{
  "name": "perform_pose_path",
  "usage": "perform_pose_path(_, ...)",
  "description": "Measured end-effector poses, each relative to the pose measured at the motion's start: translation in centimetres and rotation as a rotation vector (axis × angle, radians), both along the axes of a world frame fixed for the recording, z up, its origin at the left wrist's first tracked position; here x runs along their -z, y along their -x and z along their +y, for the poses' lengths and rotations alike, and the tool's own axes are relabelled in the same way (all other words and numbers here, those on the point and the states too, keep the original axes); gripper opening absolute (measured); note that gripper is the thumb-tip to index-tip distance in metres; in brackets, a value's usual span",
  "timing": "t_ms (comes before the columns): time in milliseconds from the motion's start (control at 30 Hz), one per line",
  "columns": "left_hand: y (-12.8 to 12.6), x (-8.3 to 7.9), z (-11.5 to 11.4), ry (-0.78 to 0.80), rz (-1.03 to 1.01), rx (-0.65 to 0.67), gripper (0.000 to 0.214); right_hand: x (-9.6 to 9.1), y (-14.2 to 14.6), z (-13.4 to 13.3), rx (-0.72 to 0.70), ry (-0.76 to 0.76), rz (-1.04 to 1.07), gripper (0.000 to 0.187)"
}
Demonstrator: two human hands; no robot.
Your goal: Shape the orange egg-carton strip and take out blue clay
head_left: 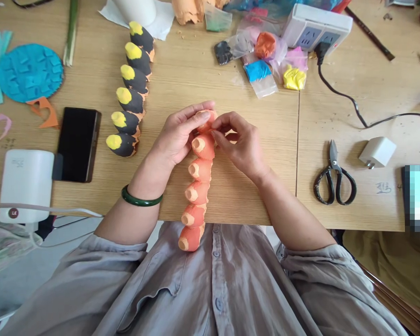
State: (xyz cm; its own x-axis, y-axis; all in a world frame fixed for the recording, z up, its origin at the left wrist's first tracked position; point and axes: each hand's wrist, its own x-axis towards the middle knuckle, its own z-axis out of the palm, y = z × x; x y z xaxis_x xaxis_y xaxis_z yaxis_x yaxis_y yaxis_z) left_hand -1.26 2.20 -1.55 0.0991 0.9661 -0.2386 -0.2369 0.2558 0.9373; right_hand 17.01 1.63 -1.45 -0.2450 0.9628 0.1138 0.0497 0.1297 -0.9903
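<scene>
Orange-coated, bumpy egg-carton strip [199,193] with bare tan tips

This looks like a handicraft workspace; whether it is in a home or a small studio cannot be told. The wood-grain desk [238,200] carries bagged blue clay [258,71] and yellow clay [294,78], orange cut-out scraps [48,114], black-handled scissors [333,163] and a black-and-yellow strip of cups [135,102]; a like-shaped orange strip [200,170] overhangs its near edge. Everyday electrics share the surface: a white power strip [301,21] and a plug-in charger [380,150].
</scene>
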Motion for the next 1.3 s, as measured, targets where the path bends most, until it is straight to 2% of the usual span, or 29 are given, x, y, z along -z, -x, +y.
perform_pose_path(200, -0.4, -0.1, -0.1, -0.016, -0.01, -0.043, 0.032, 0.1, -0.2, 0.2, -0.018, -0.132, -0.125, 0.019)
perform_pose_path(467, -0.3, -1.0, 0.2, 0.048, -0.023, 0.04, 0.033, 1.7, -0.1, 0.5, -0.003, -0.2, -0.098, 0.015)
perform_pose_path(633, 0.3, -1.3, 0.5, 0.083, -0.045, 0.117, 0.045, 1.6, -0.1, 0.8, 0.0, -0.111, -0.131, 0.019)
perform_pose_path(767, 0.6, -0.8, 0.3, 0.056, -0.013, 0.175, 0.056, 1.3, 0.0, 0.9, -0.018, -0.042, -0.048, 0.022)
perform_pose_path(1033, 1.0, -0.7, 0.2, 0.076, 0.011, 0.147, 0.06, 0.9, 0.2, 0.6, -0.031, 0.122, 0.116, 0.026)
perform_pose_path(1200, 1.0, -0.8, 0.3, 0.043, 0.045, 0.126, 0.056, 0.5, -0.1, 0.8, 0.055, 0.096, 0.197, 0.037)
perform_pose_path(1300, 0.9, -0.8, 0.3, 0.032, 0.025, 0.083, 0.056, 0.4, -0.2, 1.1, 0.039, 0.236, 0.243, 0.048)
